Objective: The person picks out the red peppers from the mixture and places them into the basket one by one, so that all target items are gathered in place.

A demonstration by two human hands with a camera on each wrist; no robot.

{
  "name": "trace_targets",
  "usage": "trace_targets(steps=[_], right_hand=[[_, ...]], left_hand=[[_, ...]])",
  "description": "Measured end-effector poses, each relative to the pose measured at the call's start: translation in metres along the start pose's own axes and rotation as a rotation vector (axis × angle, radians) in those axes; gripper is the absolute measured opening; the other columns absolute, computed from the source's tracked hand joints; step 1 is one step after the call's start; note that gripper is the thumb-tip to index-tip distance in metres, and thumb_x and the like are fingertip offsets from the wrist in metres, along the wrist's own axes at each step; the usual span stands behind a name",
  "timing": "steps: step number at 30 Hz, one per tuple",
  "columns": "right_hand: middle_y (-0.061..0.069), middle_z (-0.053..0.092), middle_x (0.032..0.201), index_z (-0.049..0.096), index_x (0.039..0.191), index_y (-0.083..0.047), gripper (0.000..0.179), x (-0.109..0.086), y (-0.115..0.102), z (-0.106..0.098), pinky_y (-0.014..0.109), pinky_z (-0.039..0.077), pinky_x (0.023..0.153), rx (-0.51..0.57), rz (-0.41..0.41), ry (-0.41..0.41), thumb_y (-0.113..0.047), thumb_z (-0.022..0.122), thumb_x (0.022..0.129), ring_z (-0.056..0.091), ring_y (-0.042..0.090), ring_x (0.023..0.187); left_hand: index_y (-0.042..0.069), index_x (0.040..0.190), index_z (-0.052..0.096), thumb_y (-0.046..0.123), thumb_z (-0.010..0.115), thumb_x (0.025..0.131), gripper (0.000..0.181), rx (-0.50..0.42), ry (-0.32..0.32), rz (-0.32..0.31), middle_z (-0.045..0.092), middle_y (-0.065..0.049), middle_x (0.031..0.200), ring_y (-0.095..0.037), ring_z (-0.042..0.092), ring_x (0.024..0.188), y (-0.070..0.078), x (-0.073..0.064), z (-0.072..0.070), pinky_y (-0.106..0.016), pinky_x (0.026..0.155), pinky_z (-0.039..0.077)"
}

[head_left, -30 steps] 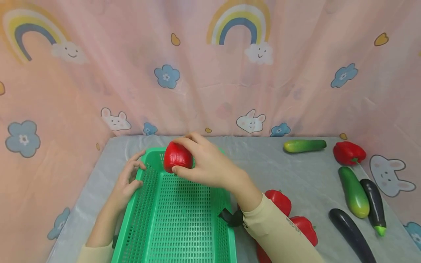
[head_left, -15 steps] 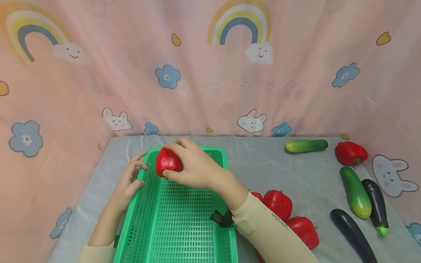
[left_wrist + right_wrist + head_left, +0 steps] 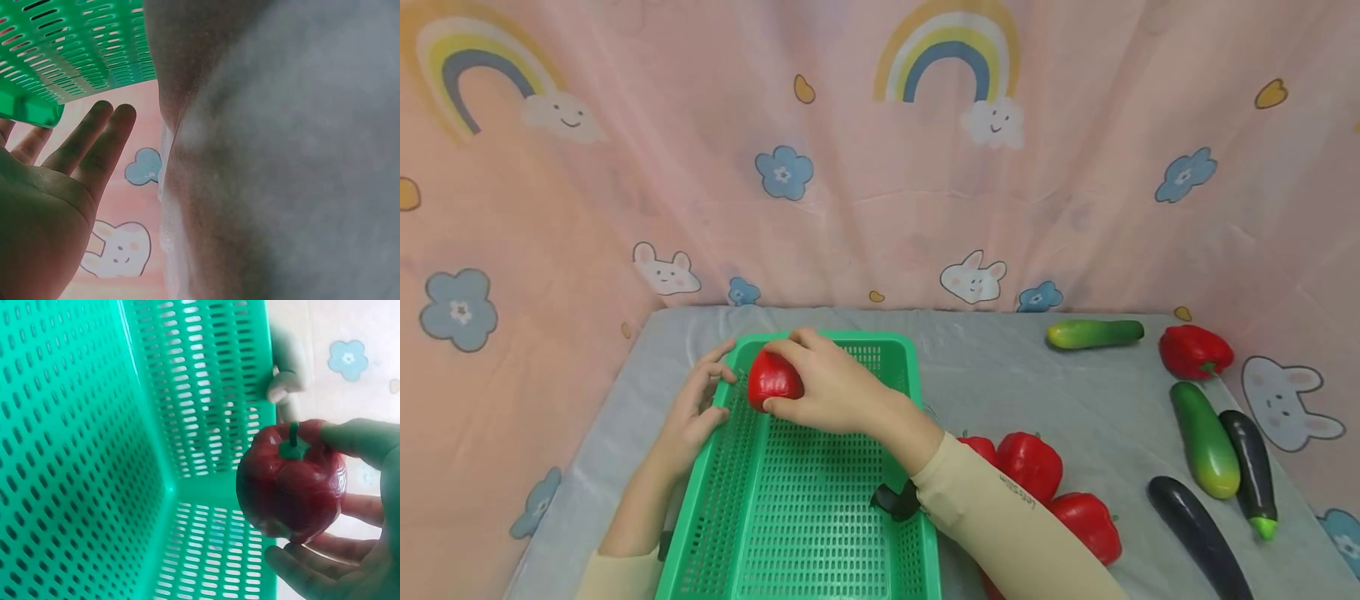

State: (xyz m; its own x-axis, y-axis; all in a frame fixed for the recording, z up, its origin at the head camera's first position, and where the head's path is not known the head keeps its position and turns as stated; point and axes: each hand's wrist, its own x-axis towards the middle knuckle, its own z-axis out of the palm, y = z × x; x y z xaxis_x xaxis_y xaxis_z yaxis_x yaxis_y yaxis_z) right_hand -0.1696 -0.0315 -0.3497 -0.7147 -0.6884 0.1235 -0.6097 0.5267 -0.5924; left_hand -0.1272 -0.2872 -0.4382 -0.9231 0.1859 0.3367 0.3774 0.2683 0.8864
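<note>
A red bell pepper (image 3: 772, 381) with a green stem is held by my right hand (image 3: 827, 387) over the far left corner of a green slotted basket (image 3: 910, 358). In the right wrist view, thumb and fingers grip the pepper (image 3: 290, 487) from opposite sides, its stem facing the camera, above the basket floor. My left hand (image 3: 688, 417) is at the basket's left side, fingertips right at the rim. Seen in the left wrist view, the left hand's fingers (image 3: 103, 150) are extended beside the slotted wall. Nothing lies on the visible basket floor.
Several red bell peppers (image 3: 1030, 467) lie right of the basket, partly hidden by the right sleeve (image 3: 1000, 517). Farther right are two zucchini (image 3: 1206, 442), two eggplants (image 3: 1198, 533) and another red pepper (image 3: 1195, 352). A pink patterned curtain (image 3: 850, 233) hangs behind the grey tablecloth.
My right hand has carried the bell pepper left and slightly nearer, toward the basket's left wall. My left hand has stayed at the rim.
</note>
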Motion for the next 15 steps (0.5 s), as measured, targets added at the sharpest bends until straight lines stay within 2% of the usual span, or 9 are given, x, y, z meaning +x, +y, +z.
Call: trace_targets(steps=[6, 15], right_hand=[[0.005, 0.057, 0.142, 0.058, 0.154, -0.017, 0.064, 0.004, 0.003, 0.007, 0.033, 0.06, 0.089, -0.02, 0.017, -0.019, -0.04, 0.079, 0.097, 0.059, 0.019, 0.121], [0.006, 0.057, 0.147, 0.057, 0.155, -0.017, 0.066, 0.01, 0.01, 0.021, 0.035, 0.06, 0.09, -0.038, 0.046, -0.044, -0.041, 0.079, 0.097, 0.059, 0.022, 0.125]], left_hand=[[-0.001, 0.116, 0.048, -0.013, 0.043, 0.081, 0.037, 0.002, -0.003, -0.004, 0.03, -0.017, 0.175, -0.046, 0.028, 0.152, 0.001, 0.0, 0.001, -0.08, 0.112, 0.02], [-0.001, 0.116, 0.05, -0.01, 0.046, 0.08, 0.038, -0.012, 0.006, 0.019, 0.032, -0.016, 0.174, -0.046, 0.028, 0.154, 0.0, 0.001, 0.001, -0.081, 0.113, 0.019]])
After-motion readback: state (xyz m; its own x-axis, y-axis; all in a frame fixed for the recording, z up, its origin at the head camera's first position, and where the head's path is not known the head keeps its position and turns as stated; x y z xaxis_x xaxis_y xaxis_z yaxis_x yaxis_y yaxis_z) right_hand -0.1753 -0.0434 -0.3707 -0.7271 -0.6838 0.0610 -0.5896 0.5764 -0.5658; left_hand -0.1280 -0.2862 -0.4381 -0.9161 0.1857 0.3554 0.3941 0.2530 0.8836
